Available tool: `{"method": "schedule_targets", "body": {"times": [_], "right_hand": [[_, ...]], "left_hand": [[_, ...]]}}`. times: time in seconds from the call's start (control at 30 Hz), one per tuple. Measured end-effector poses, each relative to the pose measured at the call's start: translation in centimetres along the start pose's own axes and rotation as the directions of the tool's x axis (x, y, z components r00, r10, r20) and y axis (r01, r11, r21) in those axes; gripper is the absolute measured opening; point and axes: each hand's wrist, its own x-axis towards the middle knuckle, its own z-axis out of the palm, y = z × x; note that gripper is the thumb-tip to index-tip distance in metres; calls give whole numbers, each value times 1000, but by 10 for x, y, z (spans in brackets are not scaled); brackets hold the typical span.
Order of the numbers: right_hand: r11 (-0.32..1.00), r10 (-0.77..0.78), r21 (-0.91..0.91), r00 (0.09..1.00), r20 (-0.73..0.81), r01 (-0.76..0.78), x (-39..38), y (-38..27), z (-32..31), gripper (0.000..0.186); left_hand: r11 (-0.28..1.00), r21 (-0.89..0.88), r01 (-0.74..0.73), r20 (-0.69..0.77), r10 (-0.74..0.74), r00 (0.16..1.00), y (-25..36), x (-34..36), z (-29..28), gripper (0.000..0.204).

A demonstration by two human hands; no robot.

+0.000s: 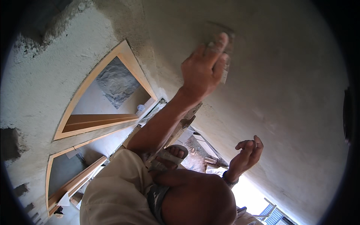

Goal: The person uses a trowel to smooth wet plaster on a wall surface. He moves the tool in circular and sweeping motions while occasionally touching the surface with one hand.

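Note:
My left hand [202, 65] grips a flat plastering float [219, 28] against the grey plastered surface [285, 71], its back toward me and the float partly hidden behind my fingers. My right hand [245, 157], with a dark band at the wrist, is raised lower on the right near that surface, its fingers bent but apart and holding nothing. A foot in a sandal [176, 153] shows beside my arm, below the left forearm.
Two light wood-framed openings [63, 127] sit in a rough whitish wall [41, 82] with broken holes at left. Rough timber boards [187, 122] lie behind my left forearm, with rubble [195, 150] farther down. Bright daylight and a blue corrugated panel [273, 213] show at lower right.

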Motion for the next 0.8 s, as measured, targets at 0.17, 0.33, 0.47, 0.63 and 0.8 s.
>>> {"method": "schedule_targets", "body": {"times": [0.17, 0.33, 0.47, 0.63, 0.8], "right_hand": [[999, 9, 50, 1000, 12, -9, -1, -9, 6, 27], [999, -34, -4, 999, 34, 34, -1, -9, 4, 26], [998, -54, 36, 998, 26, 53, 4, -6, 1, 26], [1000, -25, -1, 1000, -2, 25, 0, -11, -5, 25], [999, -14, 35, 1000, 28, 13, 0, -7, 2, 25]], "left_hand": [[988, -17, 155, -54, -156, 986, -39, -46, 10, 49], [998, 42, -45, -4, 45, 999, 14, -6, 5, 50], [998, -58, -40, -69, 36, 997, -15, 8, -1, 52], [962, -117, 246, -23, -250, 968, -41, -54, 14, 53], [991, 63, -115, -8, 116, 993, 22, 13, -6, 53]]}}
